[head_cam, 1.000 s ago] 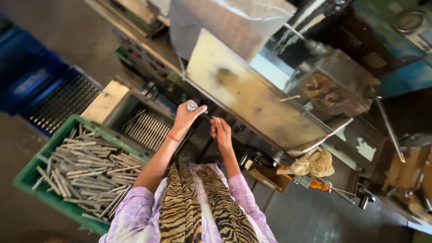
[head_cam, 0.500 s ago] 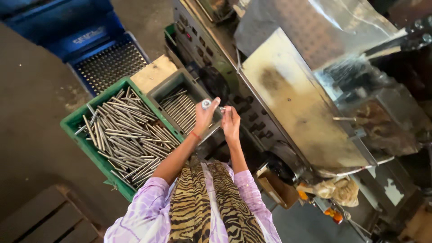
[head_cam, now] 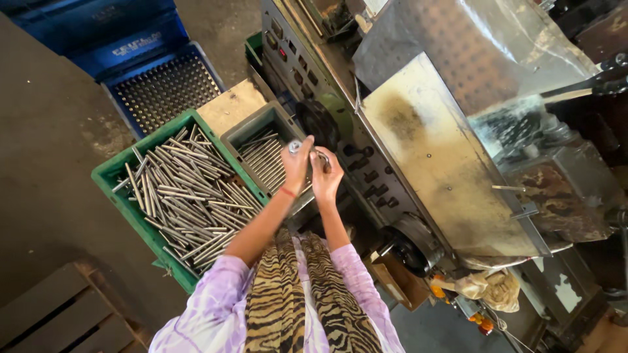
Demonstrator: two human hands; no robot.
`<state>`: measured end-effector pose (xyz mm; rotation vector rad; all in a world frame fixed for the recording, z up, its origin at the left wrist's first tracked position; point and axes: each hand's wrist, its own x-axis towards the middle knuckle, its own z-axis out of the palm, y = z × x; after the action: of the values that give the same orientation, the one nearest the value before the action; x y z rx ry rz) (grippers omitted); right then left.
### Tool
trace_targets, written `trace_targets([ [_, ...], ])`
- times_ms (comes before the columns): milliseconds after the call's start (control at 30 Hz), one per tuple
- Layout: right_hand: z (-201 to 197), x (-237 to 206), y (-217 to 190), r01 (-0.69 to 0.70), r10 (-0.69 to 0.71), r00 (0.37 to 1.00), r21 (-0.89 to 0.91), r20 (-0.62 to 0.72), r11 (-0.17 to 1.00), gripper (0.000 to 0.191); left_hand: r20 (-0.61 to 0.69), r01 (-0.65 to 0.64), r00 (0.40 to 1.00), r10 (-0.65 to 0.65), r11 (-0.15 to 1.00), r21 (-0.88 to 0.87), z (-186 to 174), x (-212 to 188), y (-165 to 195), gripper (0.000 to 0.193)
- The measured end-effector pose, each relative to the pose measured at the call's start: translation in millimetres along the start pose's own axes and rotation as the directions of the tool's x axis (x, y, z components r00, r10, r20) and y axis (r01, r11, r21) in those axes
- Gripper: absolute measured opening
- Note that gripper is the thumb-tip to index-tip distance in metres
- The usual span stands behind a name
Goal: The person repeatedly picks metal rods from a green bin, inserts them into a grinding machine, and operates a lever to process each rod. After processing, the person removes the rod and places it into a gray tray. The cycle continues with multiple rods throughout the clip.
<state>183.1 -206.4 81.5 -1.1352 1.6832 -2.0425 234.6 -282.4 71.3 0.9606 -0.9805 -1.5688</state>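
My left hand (head_cam: pixel 296 167) is raised in front of me and grips a short metal rod (head_cam: pixel 294 146) whose round end points up. My right hand (head_cam: pixel 326 175) is right beside it, fingers curled around a small metal piece (head_cam: pixel 322 157) that touches the same rod. Both hands hover over a grey metal tray (head_cam: pixel 246 133) holding a row of steel rods (head_cam: pixel 263 160). To the left stands a green crate (head_cam: pixel 124 210) heaped with several long steel rods (head_cam: pixel 186 199). A red band circles my left wrist.
A large metal machine (head_cam: pixel 432 144) with a stained sloped cover and a control panel (head_cam: pixel 307 68) fills the right. A blue perforated crate (head_cam: pixel 163 85) sits at the upper left, a wooden pallet (head_cam: pixel 59 314) at the lower left, a rag (head_cam: pixel 487 287) at the lower right.
The view has swung, so the crates and machine sit lower and more central. My hands have stayed together on the rod, still above the grey tray.
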Motion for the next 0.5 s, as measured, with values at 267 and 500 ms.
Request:
trace_targets([
  [267, -1, 33, -5, -0.332, 0.444, 0.851, 0.369, -0.281, 0.868, 0.019, 0.397, 0.292, 0.825, -0.402, 0.905, 0.308, -35, 11, -23, 0.027],
  [500, -87, 26, -35, -0.189, 0.360, 0.799, 0.368, -0.481, 0.911, 0.023, 0.137, -0.046, 0.823, -0.552, 0.175, 0.984, -70, 81, -41, 0.034],
])
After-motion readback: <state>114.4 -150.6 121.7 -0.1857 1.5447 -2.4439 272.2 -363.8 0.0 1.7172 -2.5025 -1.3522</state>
